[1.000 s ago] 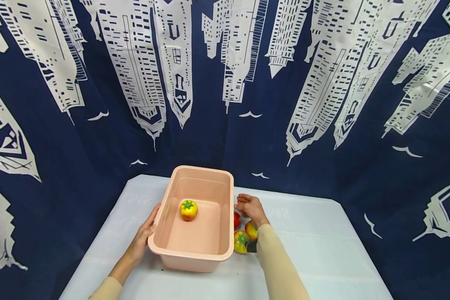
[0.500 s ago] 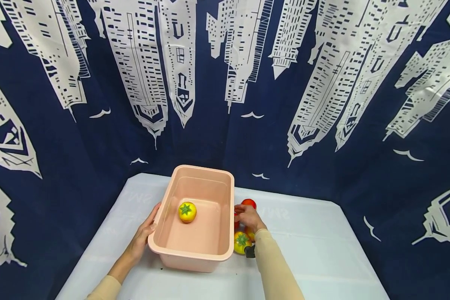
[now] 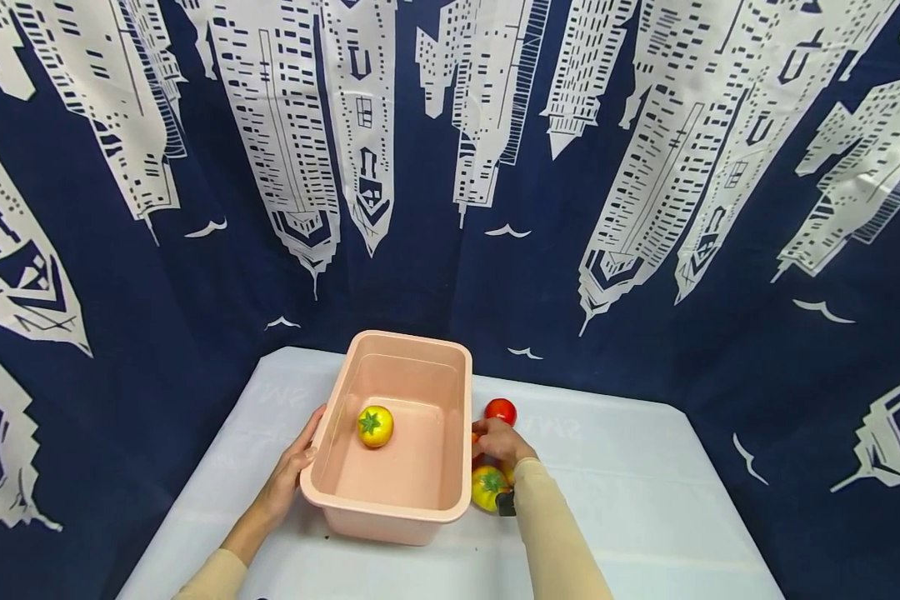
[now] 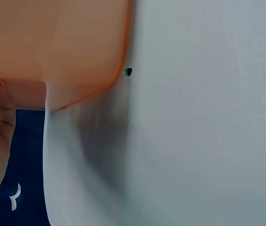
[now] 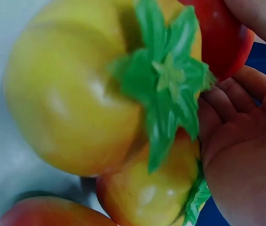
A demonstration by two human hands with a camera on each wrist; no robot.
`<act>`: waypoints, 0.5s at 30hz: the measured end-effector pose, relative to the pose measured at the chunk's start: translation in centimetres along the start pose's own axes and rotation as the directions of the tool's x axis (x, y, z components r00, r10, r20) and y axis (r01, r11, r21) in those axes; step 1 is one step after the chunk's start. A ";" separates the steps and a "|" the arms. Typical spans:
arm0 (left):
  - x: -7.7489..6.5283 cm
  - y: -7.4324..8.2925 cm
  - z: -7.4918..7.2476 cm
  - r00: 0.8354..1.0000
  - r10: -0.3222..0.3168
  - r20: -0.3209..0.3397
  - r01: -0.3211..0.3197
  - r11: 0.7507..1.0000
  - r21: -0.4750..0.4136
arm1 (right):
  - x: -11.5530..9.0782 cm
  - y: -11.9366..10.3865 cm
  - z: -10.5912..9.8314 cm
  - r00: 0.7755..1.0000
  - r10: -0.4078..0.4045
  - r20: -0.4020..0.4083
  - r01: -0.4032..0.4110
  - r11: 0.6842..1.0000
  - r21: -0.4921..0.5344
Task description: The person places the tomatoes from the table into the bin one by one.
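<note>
My left hand [image 3: 288,475] holds the long left side of a pink plastic bin [image 3: 386,506], thumb at the rim and fingers along the outer wall. One yellow tomato [image 3: 376,427] with a green leafy top lies inside. Beyond the bin's right side, my right hand [image 3: 501,442] reaches down among several fruits. In the right wrist view its thumb and fingers are around a red tomato [image 5: 222,37], partly hidden by a large yellow tomato [image 5: 72,94]. A smaller yellow-orange tomato [image 5: 147,193] sits below that one.
A second red tomato [image 3: 501,412] lies on the white table [image 3: 630,492] just beyond my right hand. A red-orange fruit [image 5: 53,214] shows at the bottom of the right wrist view. Navy cloth [image 3: 495,292] with white buildings hangs behind the table.
My right hand has come down and nearer, its fingers now around a red tomato. The farther red tomato has come into view. The yellow tomato in the bin has rolled slightly; my left hand stays put.
</note>
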State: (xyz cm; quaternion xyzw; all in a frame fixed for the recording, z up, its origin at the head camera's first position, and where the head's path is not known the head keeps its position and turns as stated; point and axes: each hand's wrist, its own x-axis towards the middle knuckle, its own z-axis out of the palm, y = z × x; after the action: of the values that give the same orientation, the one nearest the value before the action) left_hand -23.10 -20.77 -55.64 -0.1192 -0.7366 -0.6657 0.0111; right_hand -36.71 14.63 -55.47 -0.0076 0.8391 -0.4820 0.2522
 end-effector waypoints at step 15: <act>-0.2 0.0 0.0 0.999 0.019 0.027 -0.018 0.999 -0.039 | -0.2 0.8 -0.1 1.000 -0.018 -0.001 0.018 1.000 0.001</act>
State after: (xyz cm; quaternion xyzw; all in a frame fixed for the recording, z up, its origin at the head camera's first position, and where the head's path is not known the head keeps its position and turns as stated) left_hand -22.94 -20.76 -55.72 -0.1350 -0.7224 -0.6781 0.0048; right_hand -36.44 15.22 -56.02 -0.0148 0.8388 -0.4847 0.2475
